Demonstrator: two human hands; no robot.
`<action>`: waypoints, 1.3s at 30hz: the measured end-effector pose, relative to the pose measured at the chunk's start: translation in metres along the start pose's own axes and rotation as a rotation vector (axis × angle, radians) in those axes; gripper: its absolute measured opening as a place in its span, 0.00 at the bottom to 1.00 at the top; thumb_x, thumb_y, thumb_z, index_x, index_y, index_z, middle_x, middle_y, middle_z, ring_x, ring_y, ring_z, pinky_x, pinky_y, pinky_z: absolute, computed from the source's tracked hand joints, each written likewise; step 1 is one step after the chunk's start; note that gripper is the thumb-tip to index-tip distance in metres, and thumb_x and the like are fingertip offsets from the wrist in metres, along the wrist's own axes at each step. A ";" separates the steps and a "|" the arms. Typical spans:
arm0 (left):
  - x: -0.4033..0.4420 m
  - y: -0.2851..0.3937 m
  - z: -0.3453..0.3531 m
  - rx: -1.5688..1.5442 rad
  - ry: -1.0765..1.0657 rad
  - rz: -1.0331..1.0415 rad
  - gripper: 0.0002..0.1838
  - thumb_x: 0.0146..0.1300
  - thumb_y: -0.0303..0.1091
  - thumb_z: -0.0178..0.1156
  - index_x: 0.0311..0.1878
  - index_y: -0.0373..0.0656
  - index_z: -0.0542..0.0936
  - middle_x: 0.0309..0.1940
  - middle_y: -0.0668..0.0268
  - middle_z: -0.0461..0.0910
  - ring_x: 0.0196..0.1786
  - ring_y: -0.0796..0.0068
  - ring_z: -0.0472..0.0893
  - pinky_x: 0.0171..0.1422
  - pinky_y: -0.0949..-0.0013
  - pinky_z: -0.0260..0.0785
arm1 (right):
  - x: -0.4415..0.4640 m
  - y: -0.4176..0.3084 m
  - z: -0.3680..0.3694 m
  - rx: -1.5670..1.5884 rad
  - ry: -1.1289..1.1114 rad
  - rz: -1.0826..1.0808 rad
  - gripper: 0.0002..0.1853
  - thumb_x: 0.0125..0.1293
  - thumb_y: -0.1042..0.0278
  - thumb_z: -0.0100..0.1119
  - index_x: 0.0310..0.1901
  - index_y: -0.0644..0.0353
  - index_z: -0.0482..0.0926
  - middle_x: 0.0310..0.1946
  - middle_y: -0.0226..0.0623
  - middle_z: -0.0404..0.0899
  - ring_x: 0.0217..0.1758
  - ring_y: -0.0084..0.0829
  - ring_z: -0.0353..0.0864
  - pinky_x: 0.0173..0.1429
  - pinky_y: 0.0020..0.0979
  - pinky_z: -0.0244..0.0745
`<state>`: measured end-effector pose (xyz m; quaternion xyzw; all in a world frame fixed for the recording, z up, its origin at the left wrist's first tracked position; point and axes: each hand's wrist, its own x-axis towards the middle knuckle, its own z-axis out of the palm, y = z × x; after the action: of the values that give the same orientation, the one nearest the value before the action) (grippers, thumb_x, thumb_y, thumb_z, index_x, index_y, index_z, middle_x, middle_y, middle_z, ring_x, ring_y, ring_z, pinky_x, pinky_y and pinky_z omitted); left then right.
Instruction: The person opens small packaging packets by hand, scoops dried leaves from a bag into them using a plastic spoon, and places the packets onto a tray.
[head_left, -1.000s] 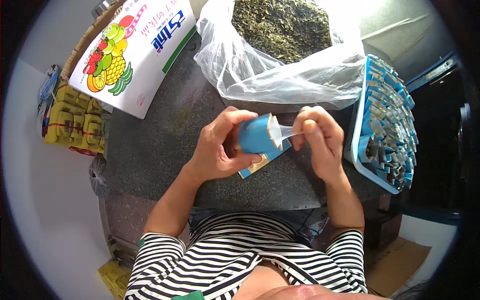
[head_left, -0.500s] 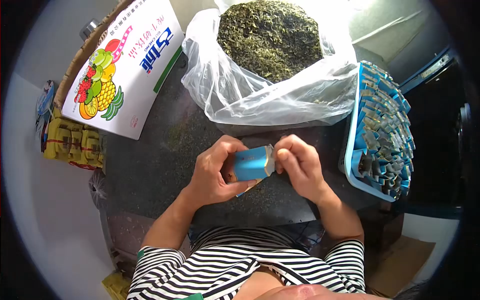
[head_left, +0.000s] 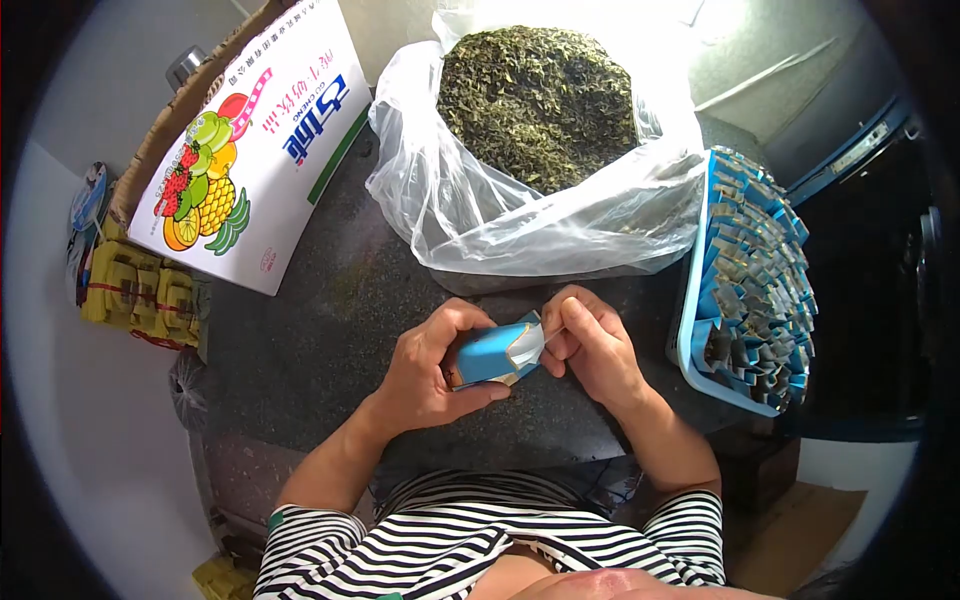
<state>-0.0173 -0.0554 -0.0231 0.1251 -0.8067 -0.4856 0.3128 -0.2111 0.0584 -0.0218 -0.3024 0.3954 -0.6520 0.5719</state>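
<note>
A small blue tea packet [head_left: 492,352] lies in my left hand [head_left: 428,365], the thumb along its lower side and the fingers around its back. Its pale, silvery end faces right. My right hand [head_left: 595,345] is closed at that end, thumb and fingers pinched together at the edge. A thin pale strip or edge shows at the fingertips. Whether the packet holds anything cannot be seen. Beyond my hands stands a clear plastic bag [head_left: 560,240] full of dry green tea leaves [head_left: 540,105].
At right, a light-blue basket [head_left: 690,345] holds many upright blue packets [head_left: 760,280] with silvery tops. A printed fruit carton [head_left: 270,170] stands at left, beside yellow bundles [head_left: 140,295] tied with red. Leaf crumbs dot the dark tabletop [head_left: 300,370].
The packet has turned in my left hand, showing more of its pale end. My right hand stays pinched at that end. The whole view has shifted slightly.
</note>
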 end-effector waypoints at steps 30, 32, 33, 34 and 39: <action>-0.009 0.004 0.000 0.053 -0.015 -0.149 0.24 0.52 0.25 0.72 0.52 0.38 0.73 0.44 0.66 0.75 0.41 0.81 0.77 0.43 0.76 0.71 | -0.007 -0.009 0.010 -0.532 0.027 -0.240 0.12 0.78 0.64 0.50 0.38 0.63 0.74 0.26 0.29 0.72 0.27 0.18 0.70 0.33 0.22 0.69; -0.013 0.003 0.001 0.012 -0.009 -0.135 0.24 0.53 0.25 0.72 0.52 0.38 0.73 0.44 0.66 0.75 0.41 0.81 0.77 0.43 0.76 0.71 | -0.018 -0.012 0.016 -0.566 0.063 -0.255 0.12 0.78 0.65 0.50 0.38 0.63 0.74 0.26 0.28 0.72 0.27 0.18 0.70 0.33 0.22 0.69; -0.011 0.003 0.001 -0.029 -0.001 -0.114 0.24 0.53 0.25 0.72 0.52 0.38 0.73 0.44 0.66 0.75 0.41 0.82 0.76 0.43 0.76 0.71 | -0.023 -0.016 0.018 -0.570 0.066 -0.268 0.12 0.78 0.65 0.49 0.38 0.63 0.74 0.26 0.29 0.72 0.27 0.18 0.70 0.33 0.22 0.69; -0.012 0.005 0.002 -0.030 -0.006 -0.107 0.24 0.53 0.25 0.72 0.52 0.38 0.73 0.44 0.66 0.75 0.41 0.82 0.76 0.43 0.76 0.71 | -0.028 -0.019 0.021 -0.573 0.072 -0.278 0.12 0.79 0.65 0.49 0.39 0.63 0.74 0.26 0.29 0.72 0.27 0.18 0.70 0.32 0.22 0.69; -0.014 0.019 0.008 -0.075 -0.154 -0.104 0.22 0.55 0.27 0.72 0.51 0.39 0.74 0.42 0.67 0.76 0.39 0.81 0.76 0.41 0.76 0.71 | -0.051 -0.034 0.035 -0.645 0.023 -0.151 0.11 0.79 0.66 0.48 0.40 0.64 0.74 0.25 0.27 0.71 0.27 0.17 0.70 0.32 0.22 0.69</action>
<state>-0.0098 -0.0336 -0.0144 0.1172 -0.8021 -0.5390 0.2287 -0.1903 0.1036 0.0277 -0.4888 0.5644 -0.5372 0.3924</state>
